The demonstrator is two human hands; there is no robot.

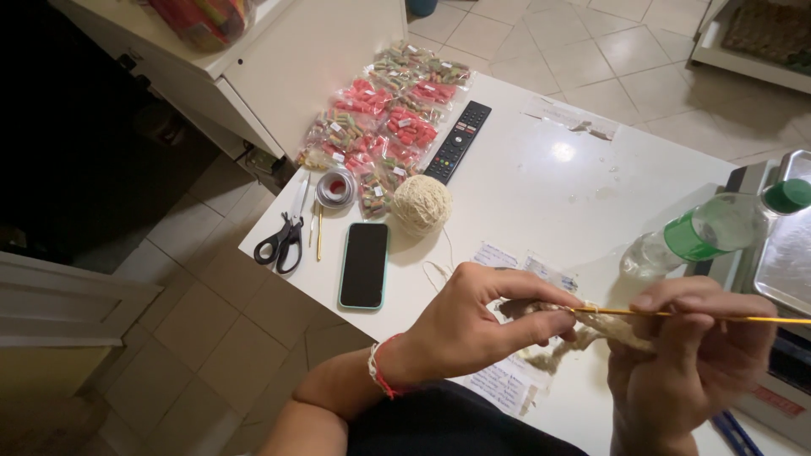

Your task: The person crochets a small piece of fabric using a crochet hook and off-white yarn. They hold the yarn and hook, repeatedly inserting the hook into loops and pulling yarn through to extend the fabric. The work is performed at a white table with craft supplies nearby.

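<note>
White table, perhaps beige crochet piece

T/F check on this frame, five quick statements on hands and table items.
1. The right hand holds a thin yellow hook. True.
2. The left hand pinches beige crochet work. True.
3. The phone is lit up. False: its screen is dark, and it lies flat on the white table.
4. The scissors lie right of the phone. False: they lie to its left.
5. The ball of twine sits near the black remote. True.
</note>
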